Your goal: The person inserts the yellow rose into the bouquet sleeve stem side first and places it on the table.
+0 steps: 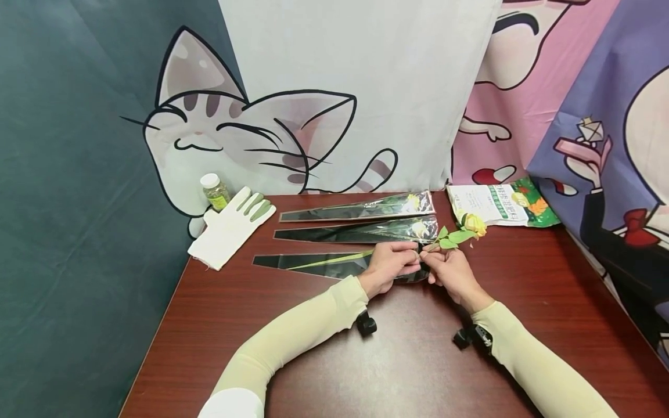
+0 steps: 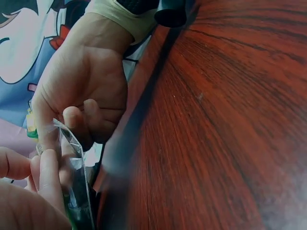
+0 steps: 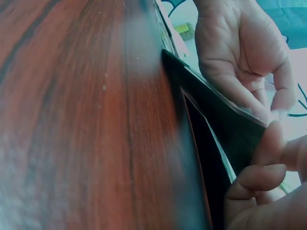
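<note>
A flower sleeve (image 1: 334,267), dark on one side and clear on the other, lies nearest me with its narrow end to the left. The green stem of a yellow rose (image 1: 475,224) runs inside it, while bloom and leaves stick out past the wide right end. There my left hand (image 1: 389,264) pinches the sleeve's edge between thumb and fingers. Close beside it, my right hand (image 1: 450,270) pinches the same mouth, just below the leaves. The right wrist view shows the dark sheet (image 3: 225,120) lifted off the table, stretched toward both hands' fingertips.
Behind lie two more sleeves, a far one (image 1: 355,210) and a middle one (image 1: 345,231), each holding a rose. At the back left are a white glove (image 1: 227,232) and a white-capped jar (image 1: 215,191). A printed packet (image 1: 502,204) lies back right. Printed cloth hangs behind the table (image 1: 397,360).
</note>
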`<state>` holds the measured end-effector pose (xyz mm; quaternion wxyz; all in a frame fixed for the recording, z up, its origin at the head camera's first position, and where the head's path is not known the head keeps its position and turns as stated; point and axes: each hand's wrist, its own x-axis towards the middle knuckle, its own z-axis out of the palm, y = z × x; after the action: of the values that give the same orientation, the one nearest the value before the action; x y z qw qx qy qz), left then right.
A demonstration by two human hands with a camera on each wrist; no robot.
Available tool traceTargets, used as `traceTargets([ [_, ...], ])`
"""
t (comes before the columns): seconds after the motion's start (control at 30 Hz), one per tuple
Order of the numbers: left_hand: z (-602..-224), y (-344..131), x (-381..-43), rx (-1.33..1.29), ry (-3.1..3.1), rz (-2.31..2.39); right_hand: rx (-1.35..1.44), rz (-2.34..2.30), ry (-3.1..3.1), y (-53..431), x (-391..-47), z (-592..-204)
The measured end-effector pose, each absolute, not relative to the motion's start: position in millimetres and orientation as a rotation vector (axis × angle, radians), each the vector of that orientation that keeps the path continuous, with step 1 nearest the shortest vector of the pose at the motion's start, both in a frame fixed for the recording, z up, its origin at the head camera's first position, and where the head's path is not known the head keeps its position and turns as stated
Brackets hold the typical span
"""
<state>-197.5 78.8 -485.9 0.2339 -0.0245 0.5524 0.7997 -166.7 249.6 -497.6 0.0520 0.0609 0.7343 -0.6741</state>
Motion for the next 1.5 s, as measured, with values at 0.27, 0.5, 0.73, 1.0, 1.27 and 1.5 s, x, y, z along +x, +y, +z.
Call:
traceTargets([
  [0.27, -486.9, 78.4, -199.1, -0.061, 1.508, 2.231, 0.104, -2.021, 2.216, 249.2, -164.7, -497.2],
  [0.5, -486.8, 75.3, -201.5, -0.068, 1.517, 2.235, 0.096, -2.055, 2.215, 251.7, -163.3, -494.8],
  [0.73, -487.6, 73.3, -203.6, -0.074, 1.505, 2.241, 0.232, -2.291, 2.165, 256.0, -162.9, -491.3],
  [1.0, -489.7, 73.2, -205.6, -0.071, 1.508, 2.223, 0.263, -2.205, 2.192, 256.5, -162.3, -490.9],
  [1.27, -487.0, 74.5, -205.1, -0.039, 1.51, 2.222, 0.256, -2.109, 2.237, 250.8, -161.1, -492.5],
  [1.5, -485.3, 77.9, -204.5, -0.054, 1.485, 2.244, 0.3, -2.124, 2.214, 244.7, -162.9, -496.0],
])
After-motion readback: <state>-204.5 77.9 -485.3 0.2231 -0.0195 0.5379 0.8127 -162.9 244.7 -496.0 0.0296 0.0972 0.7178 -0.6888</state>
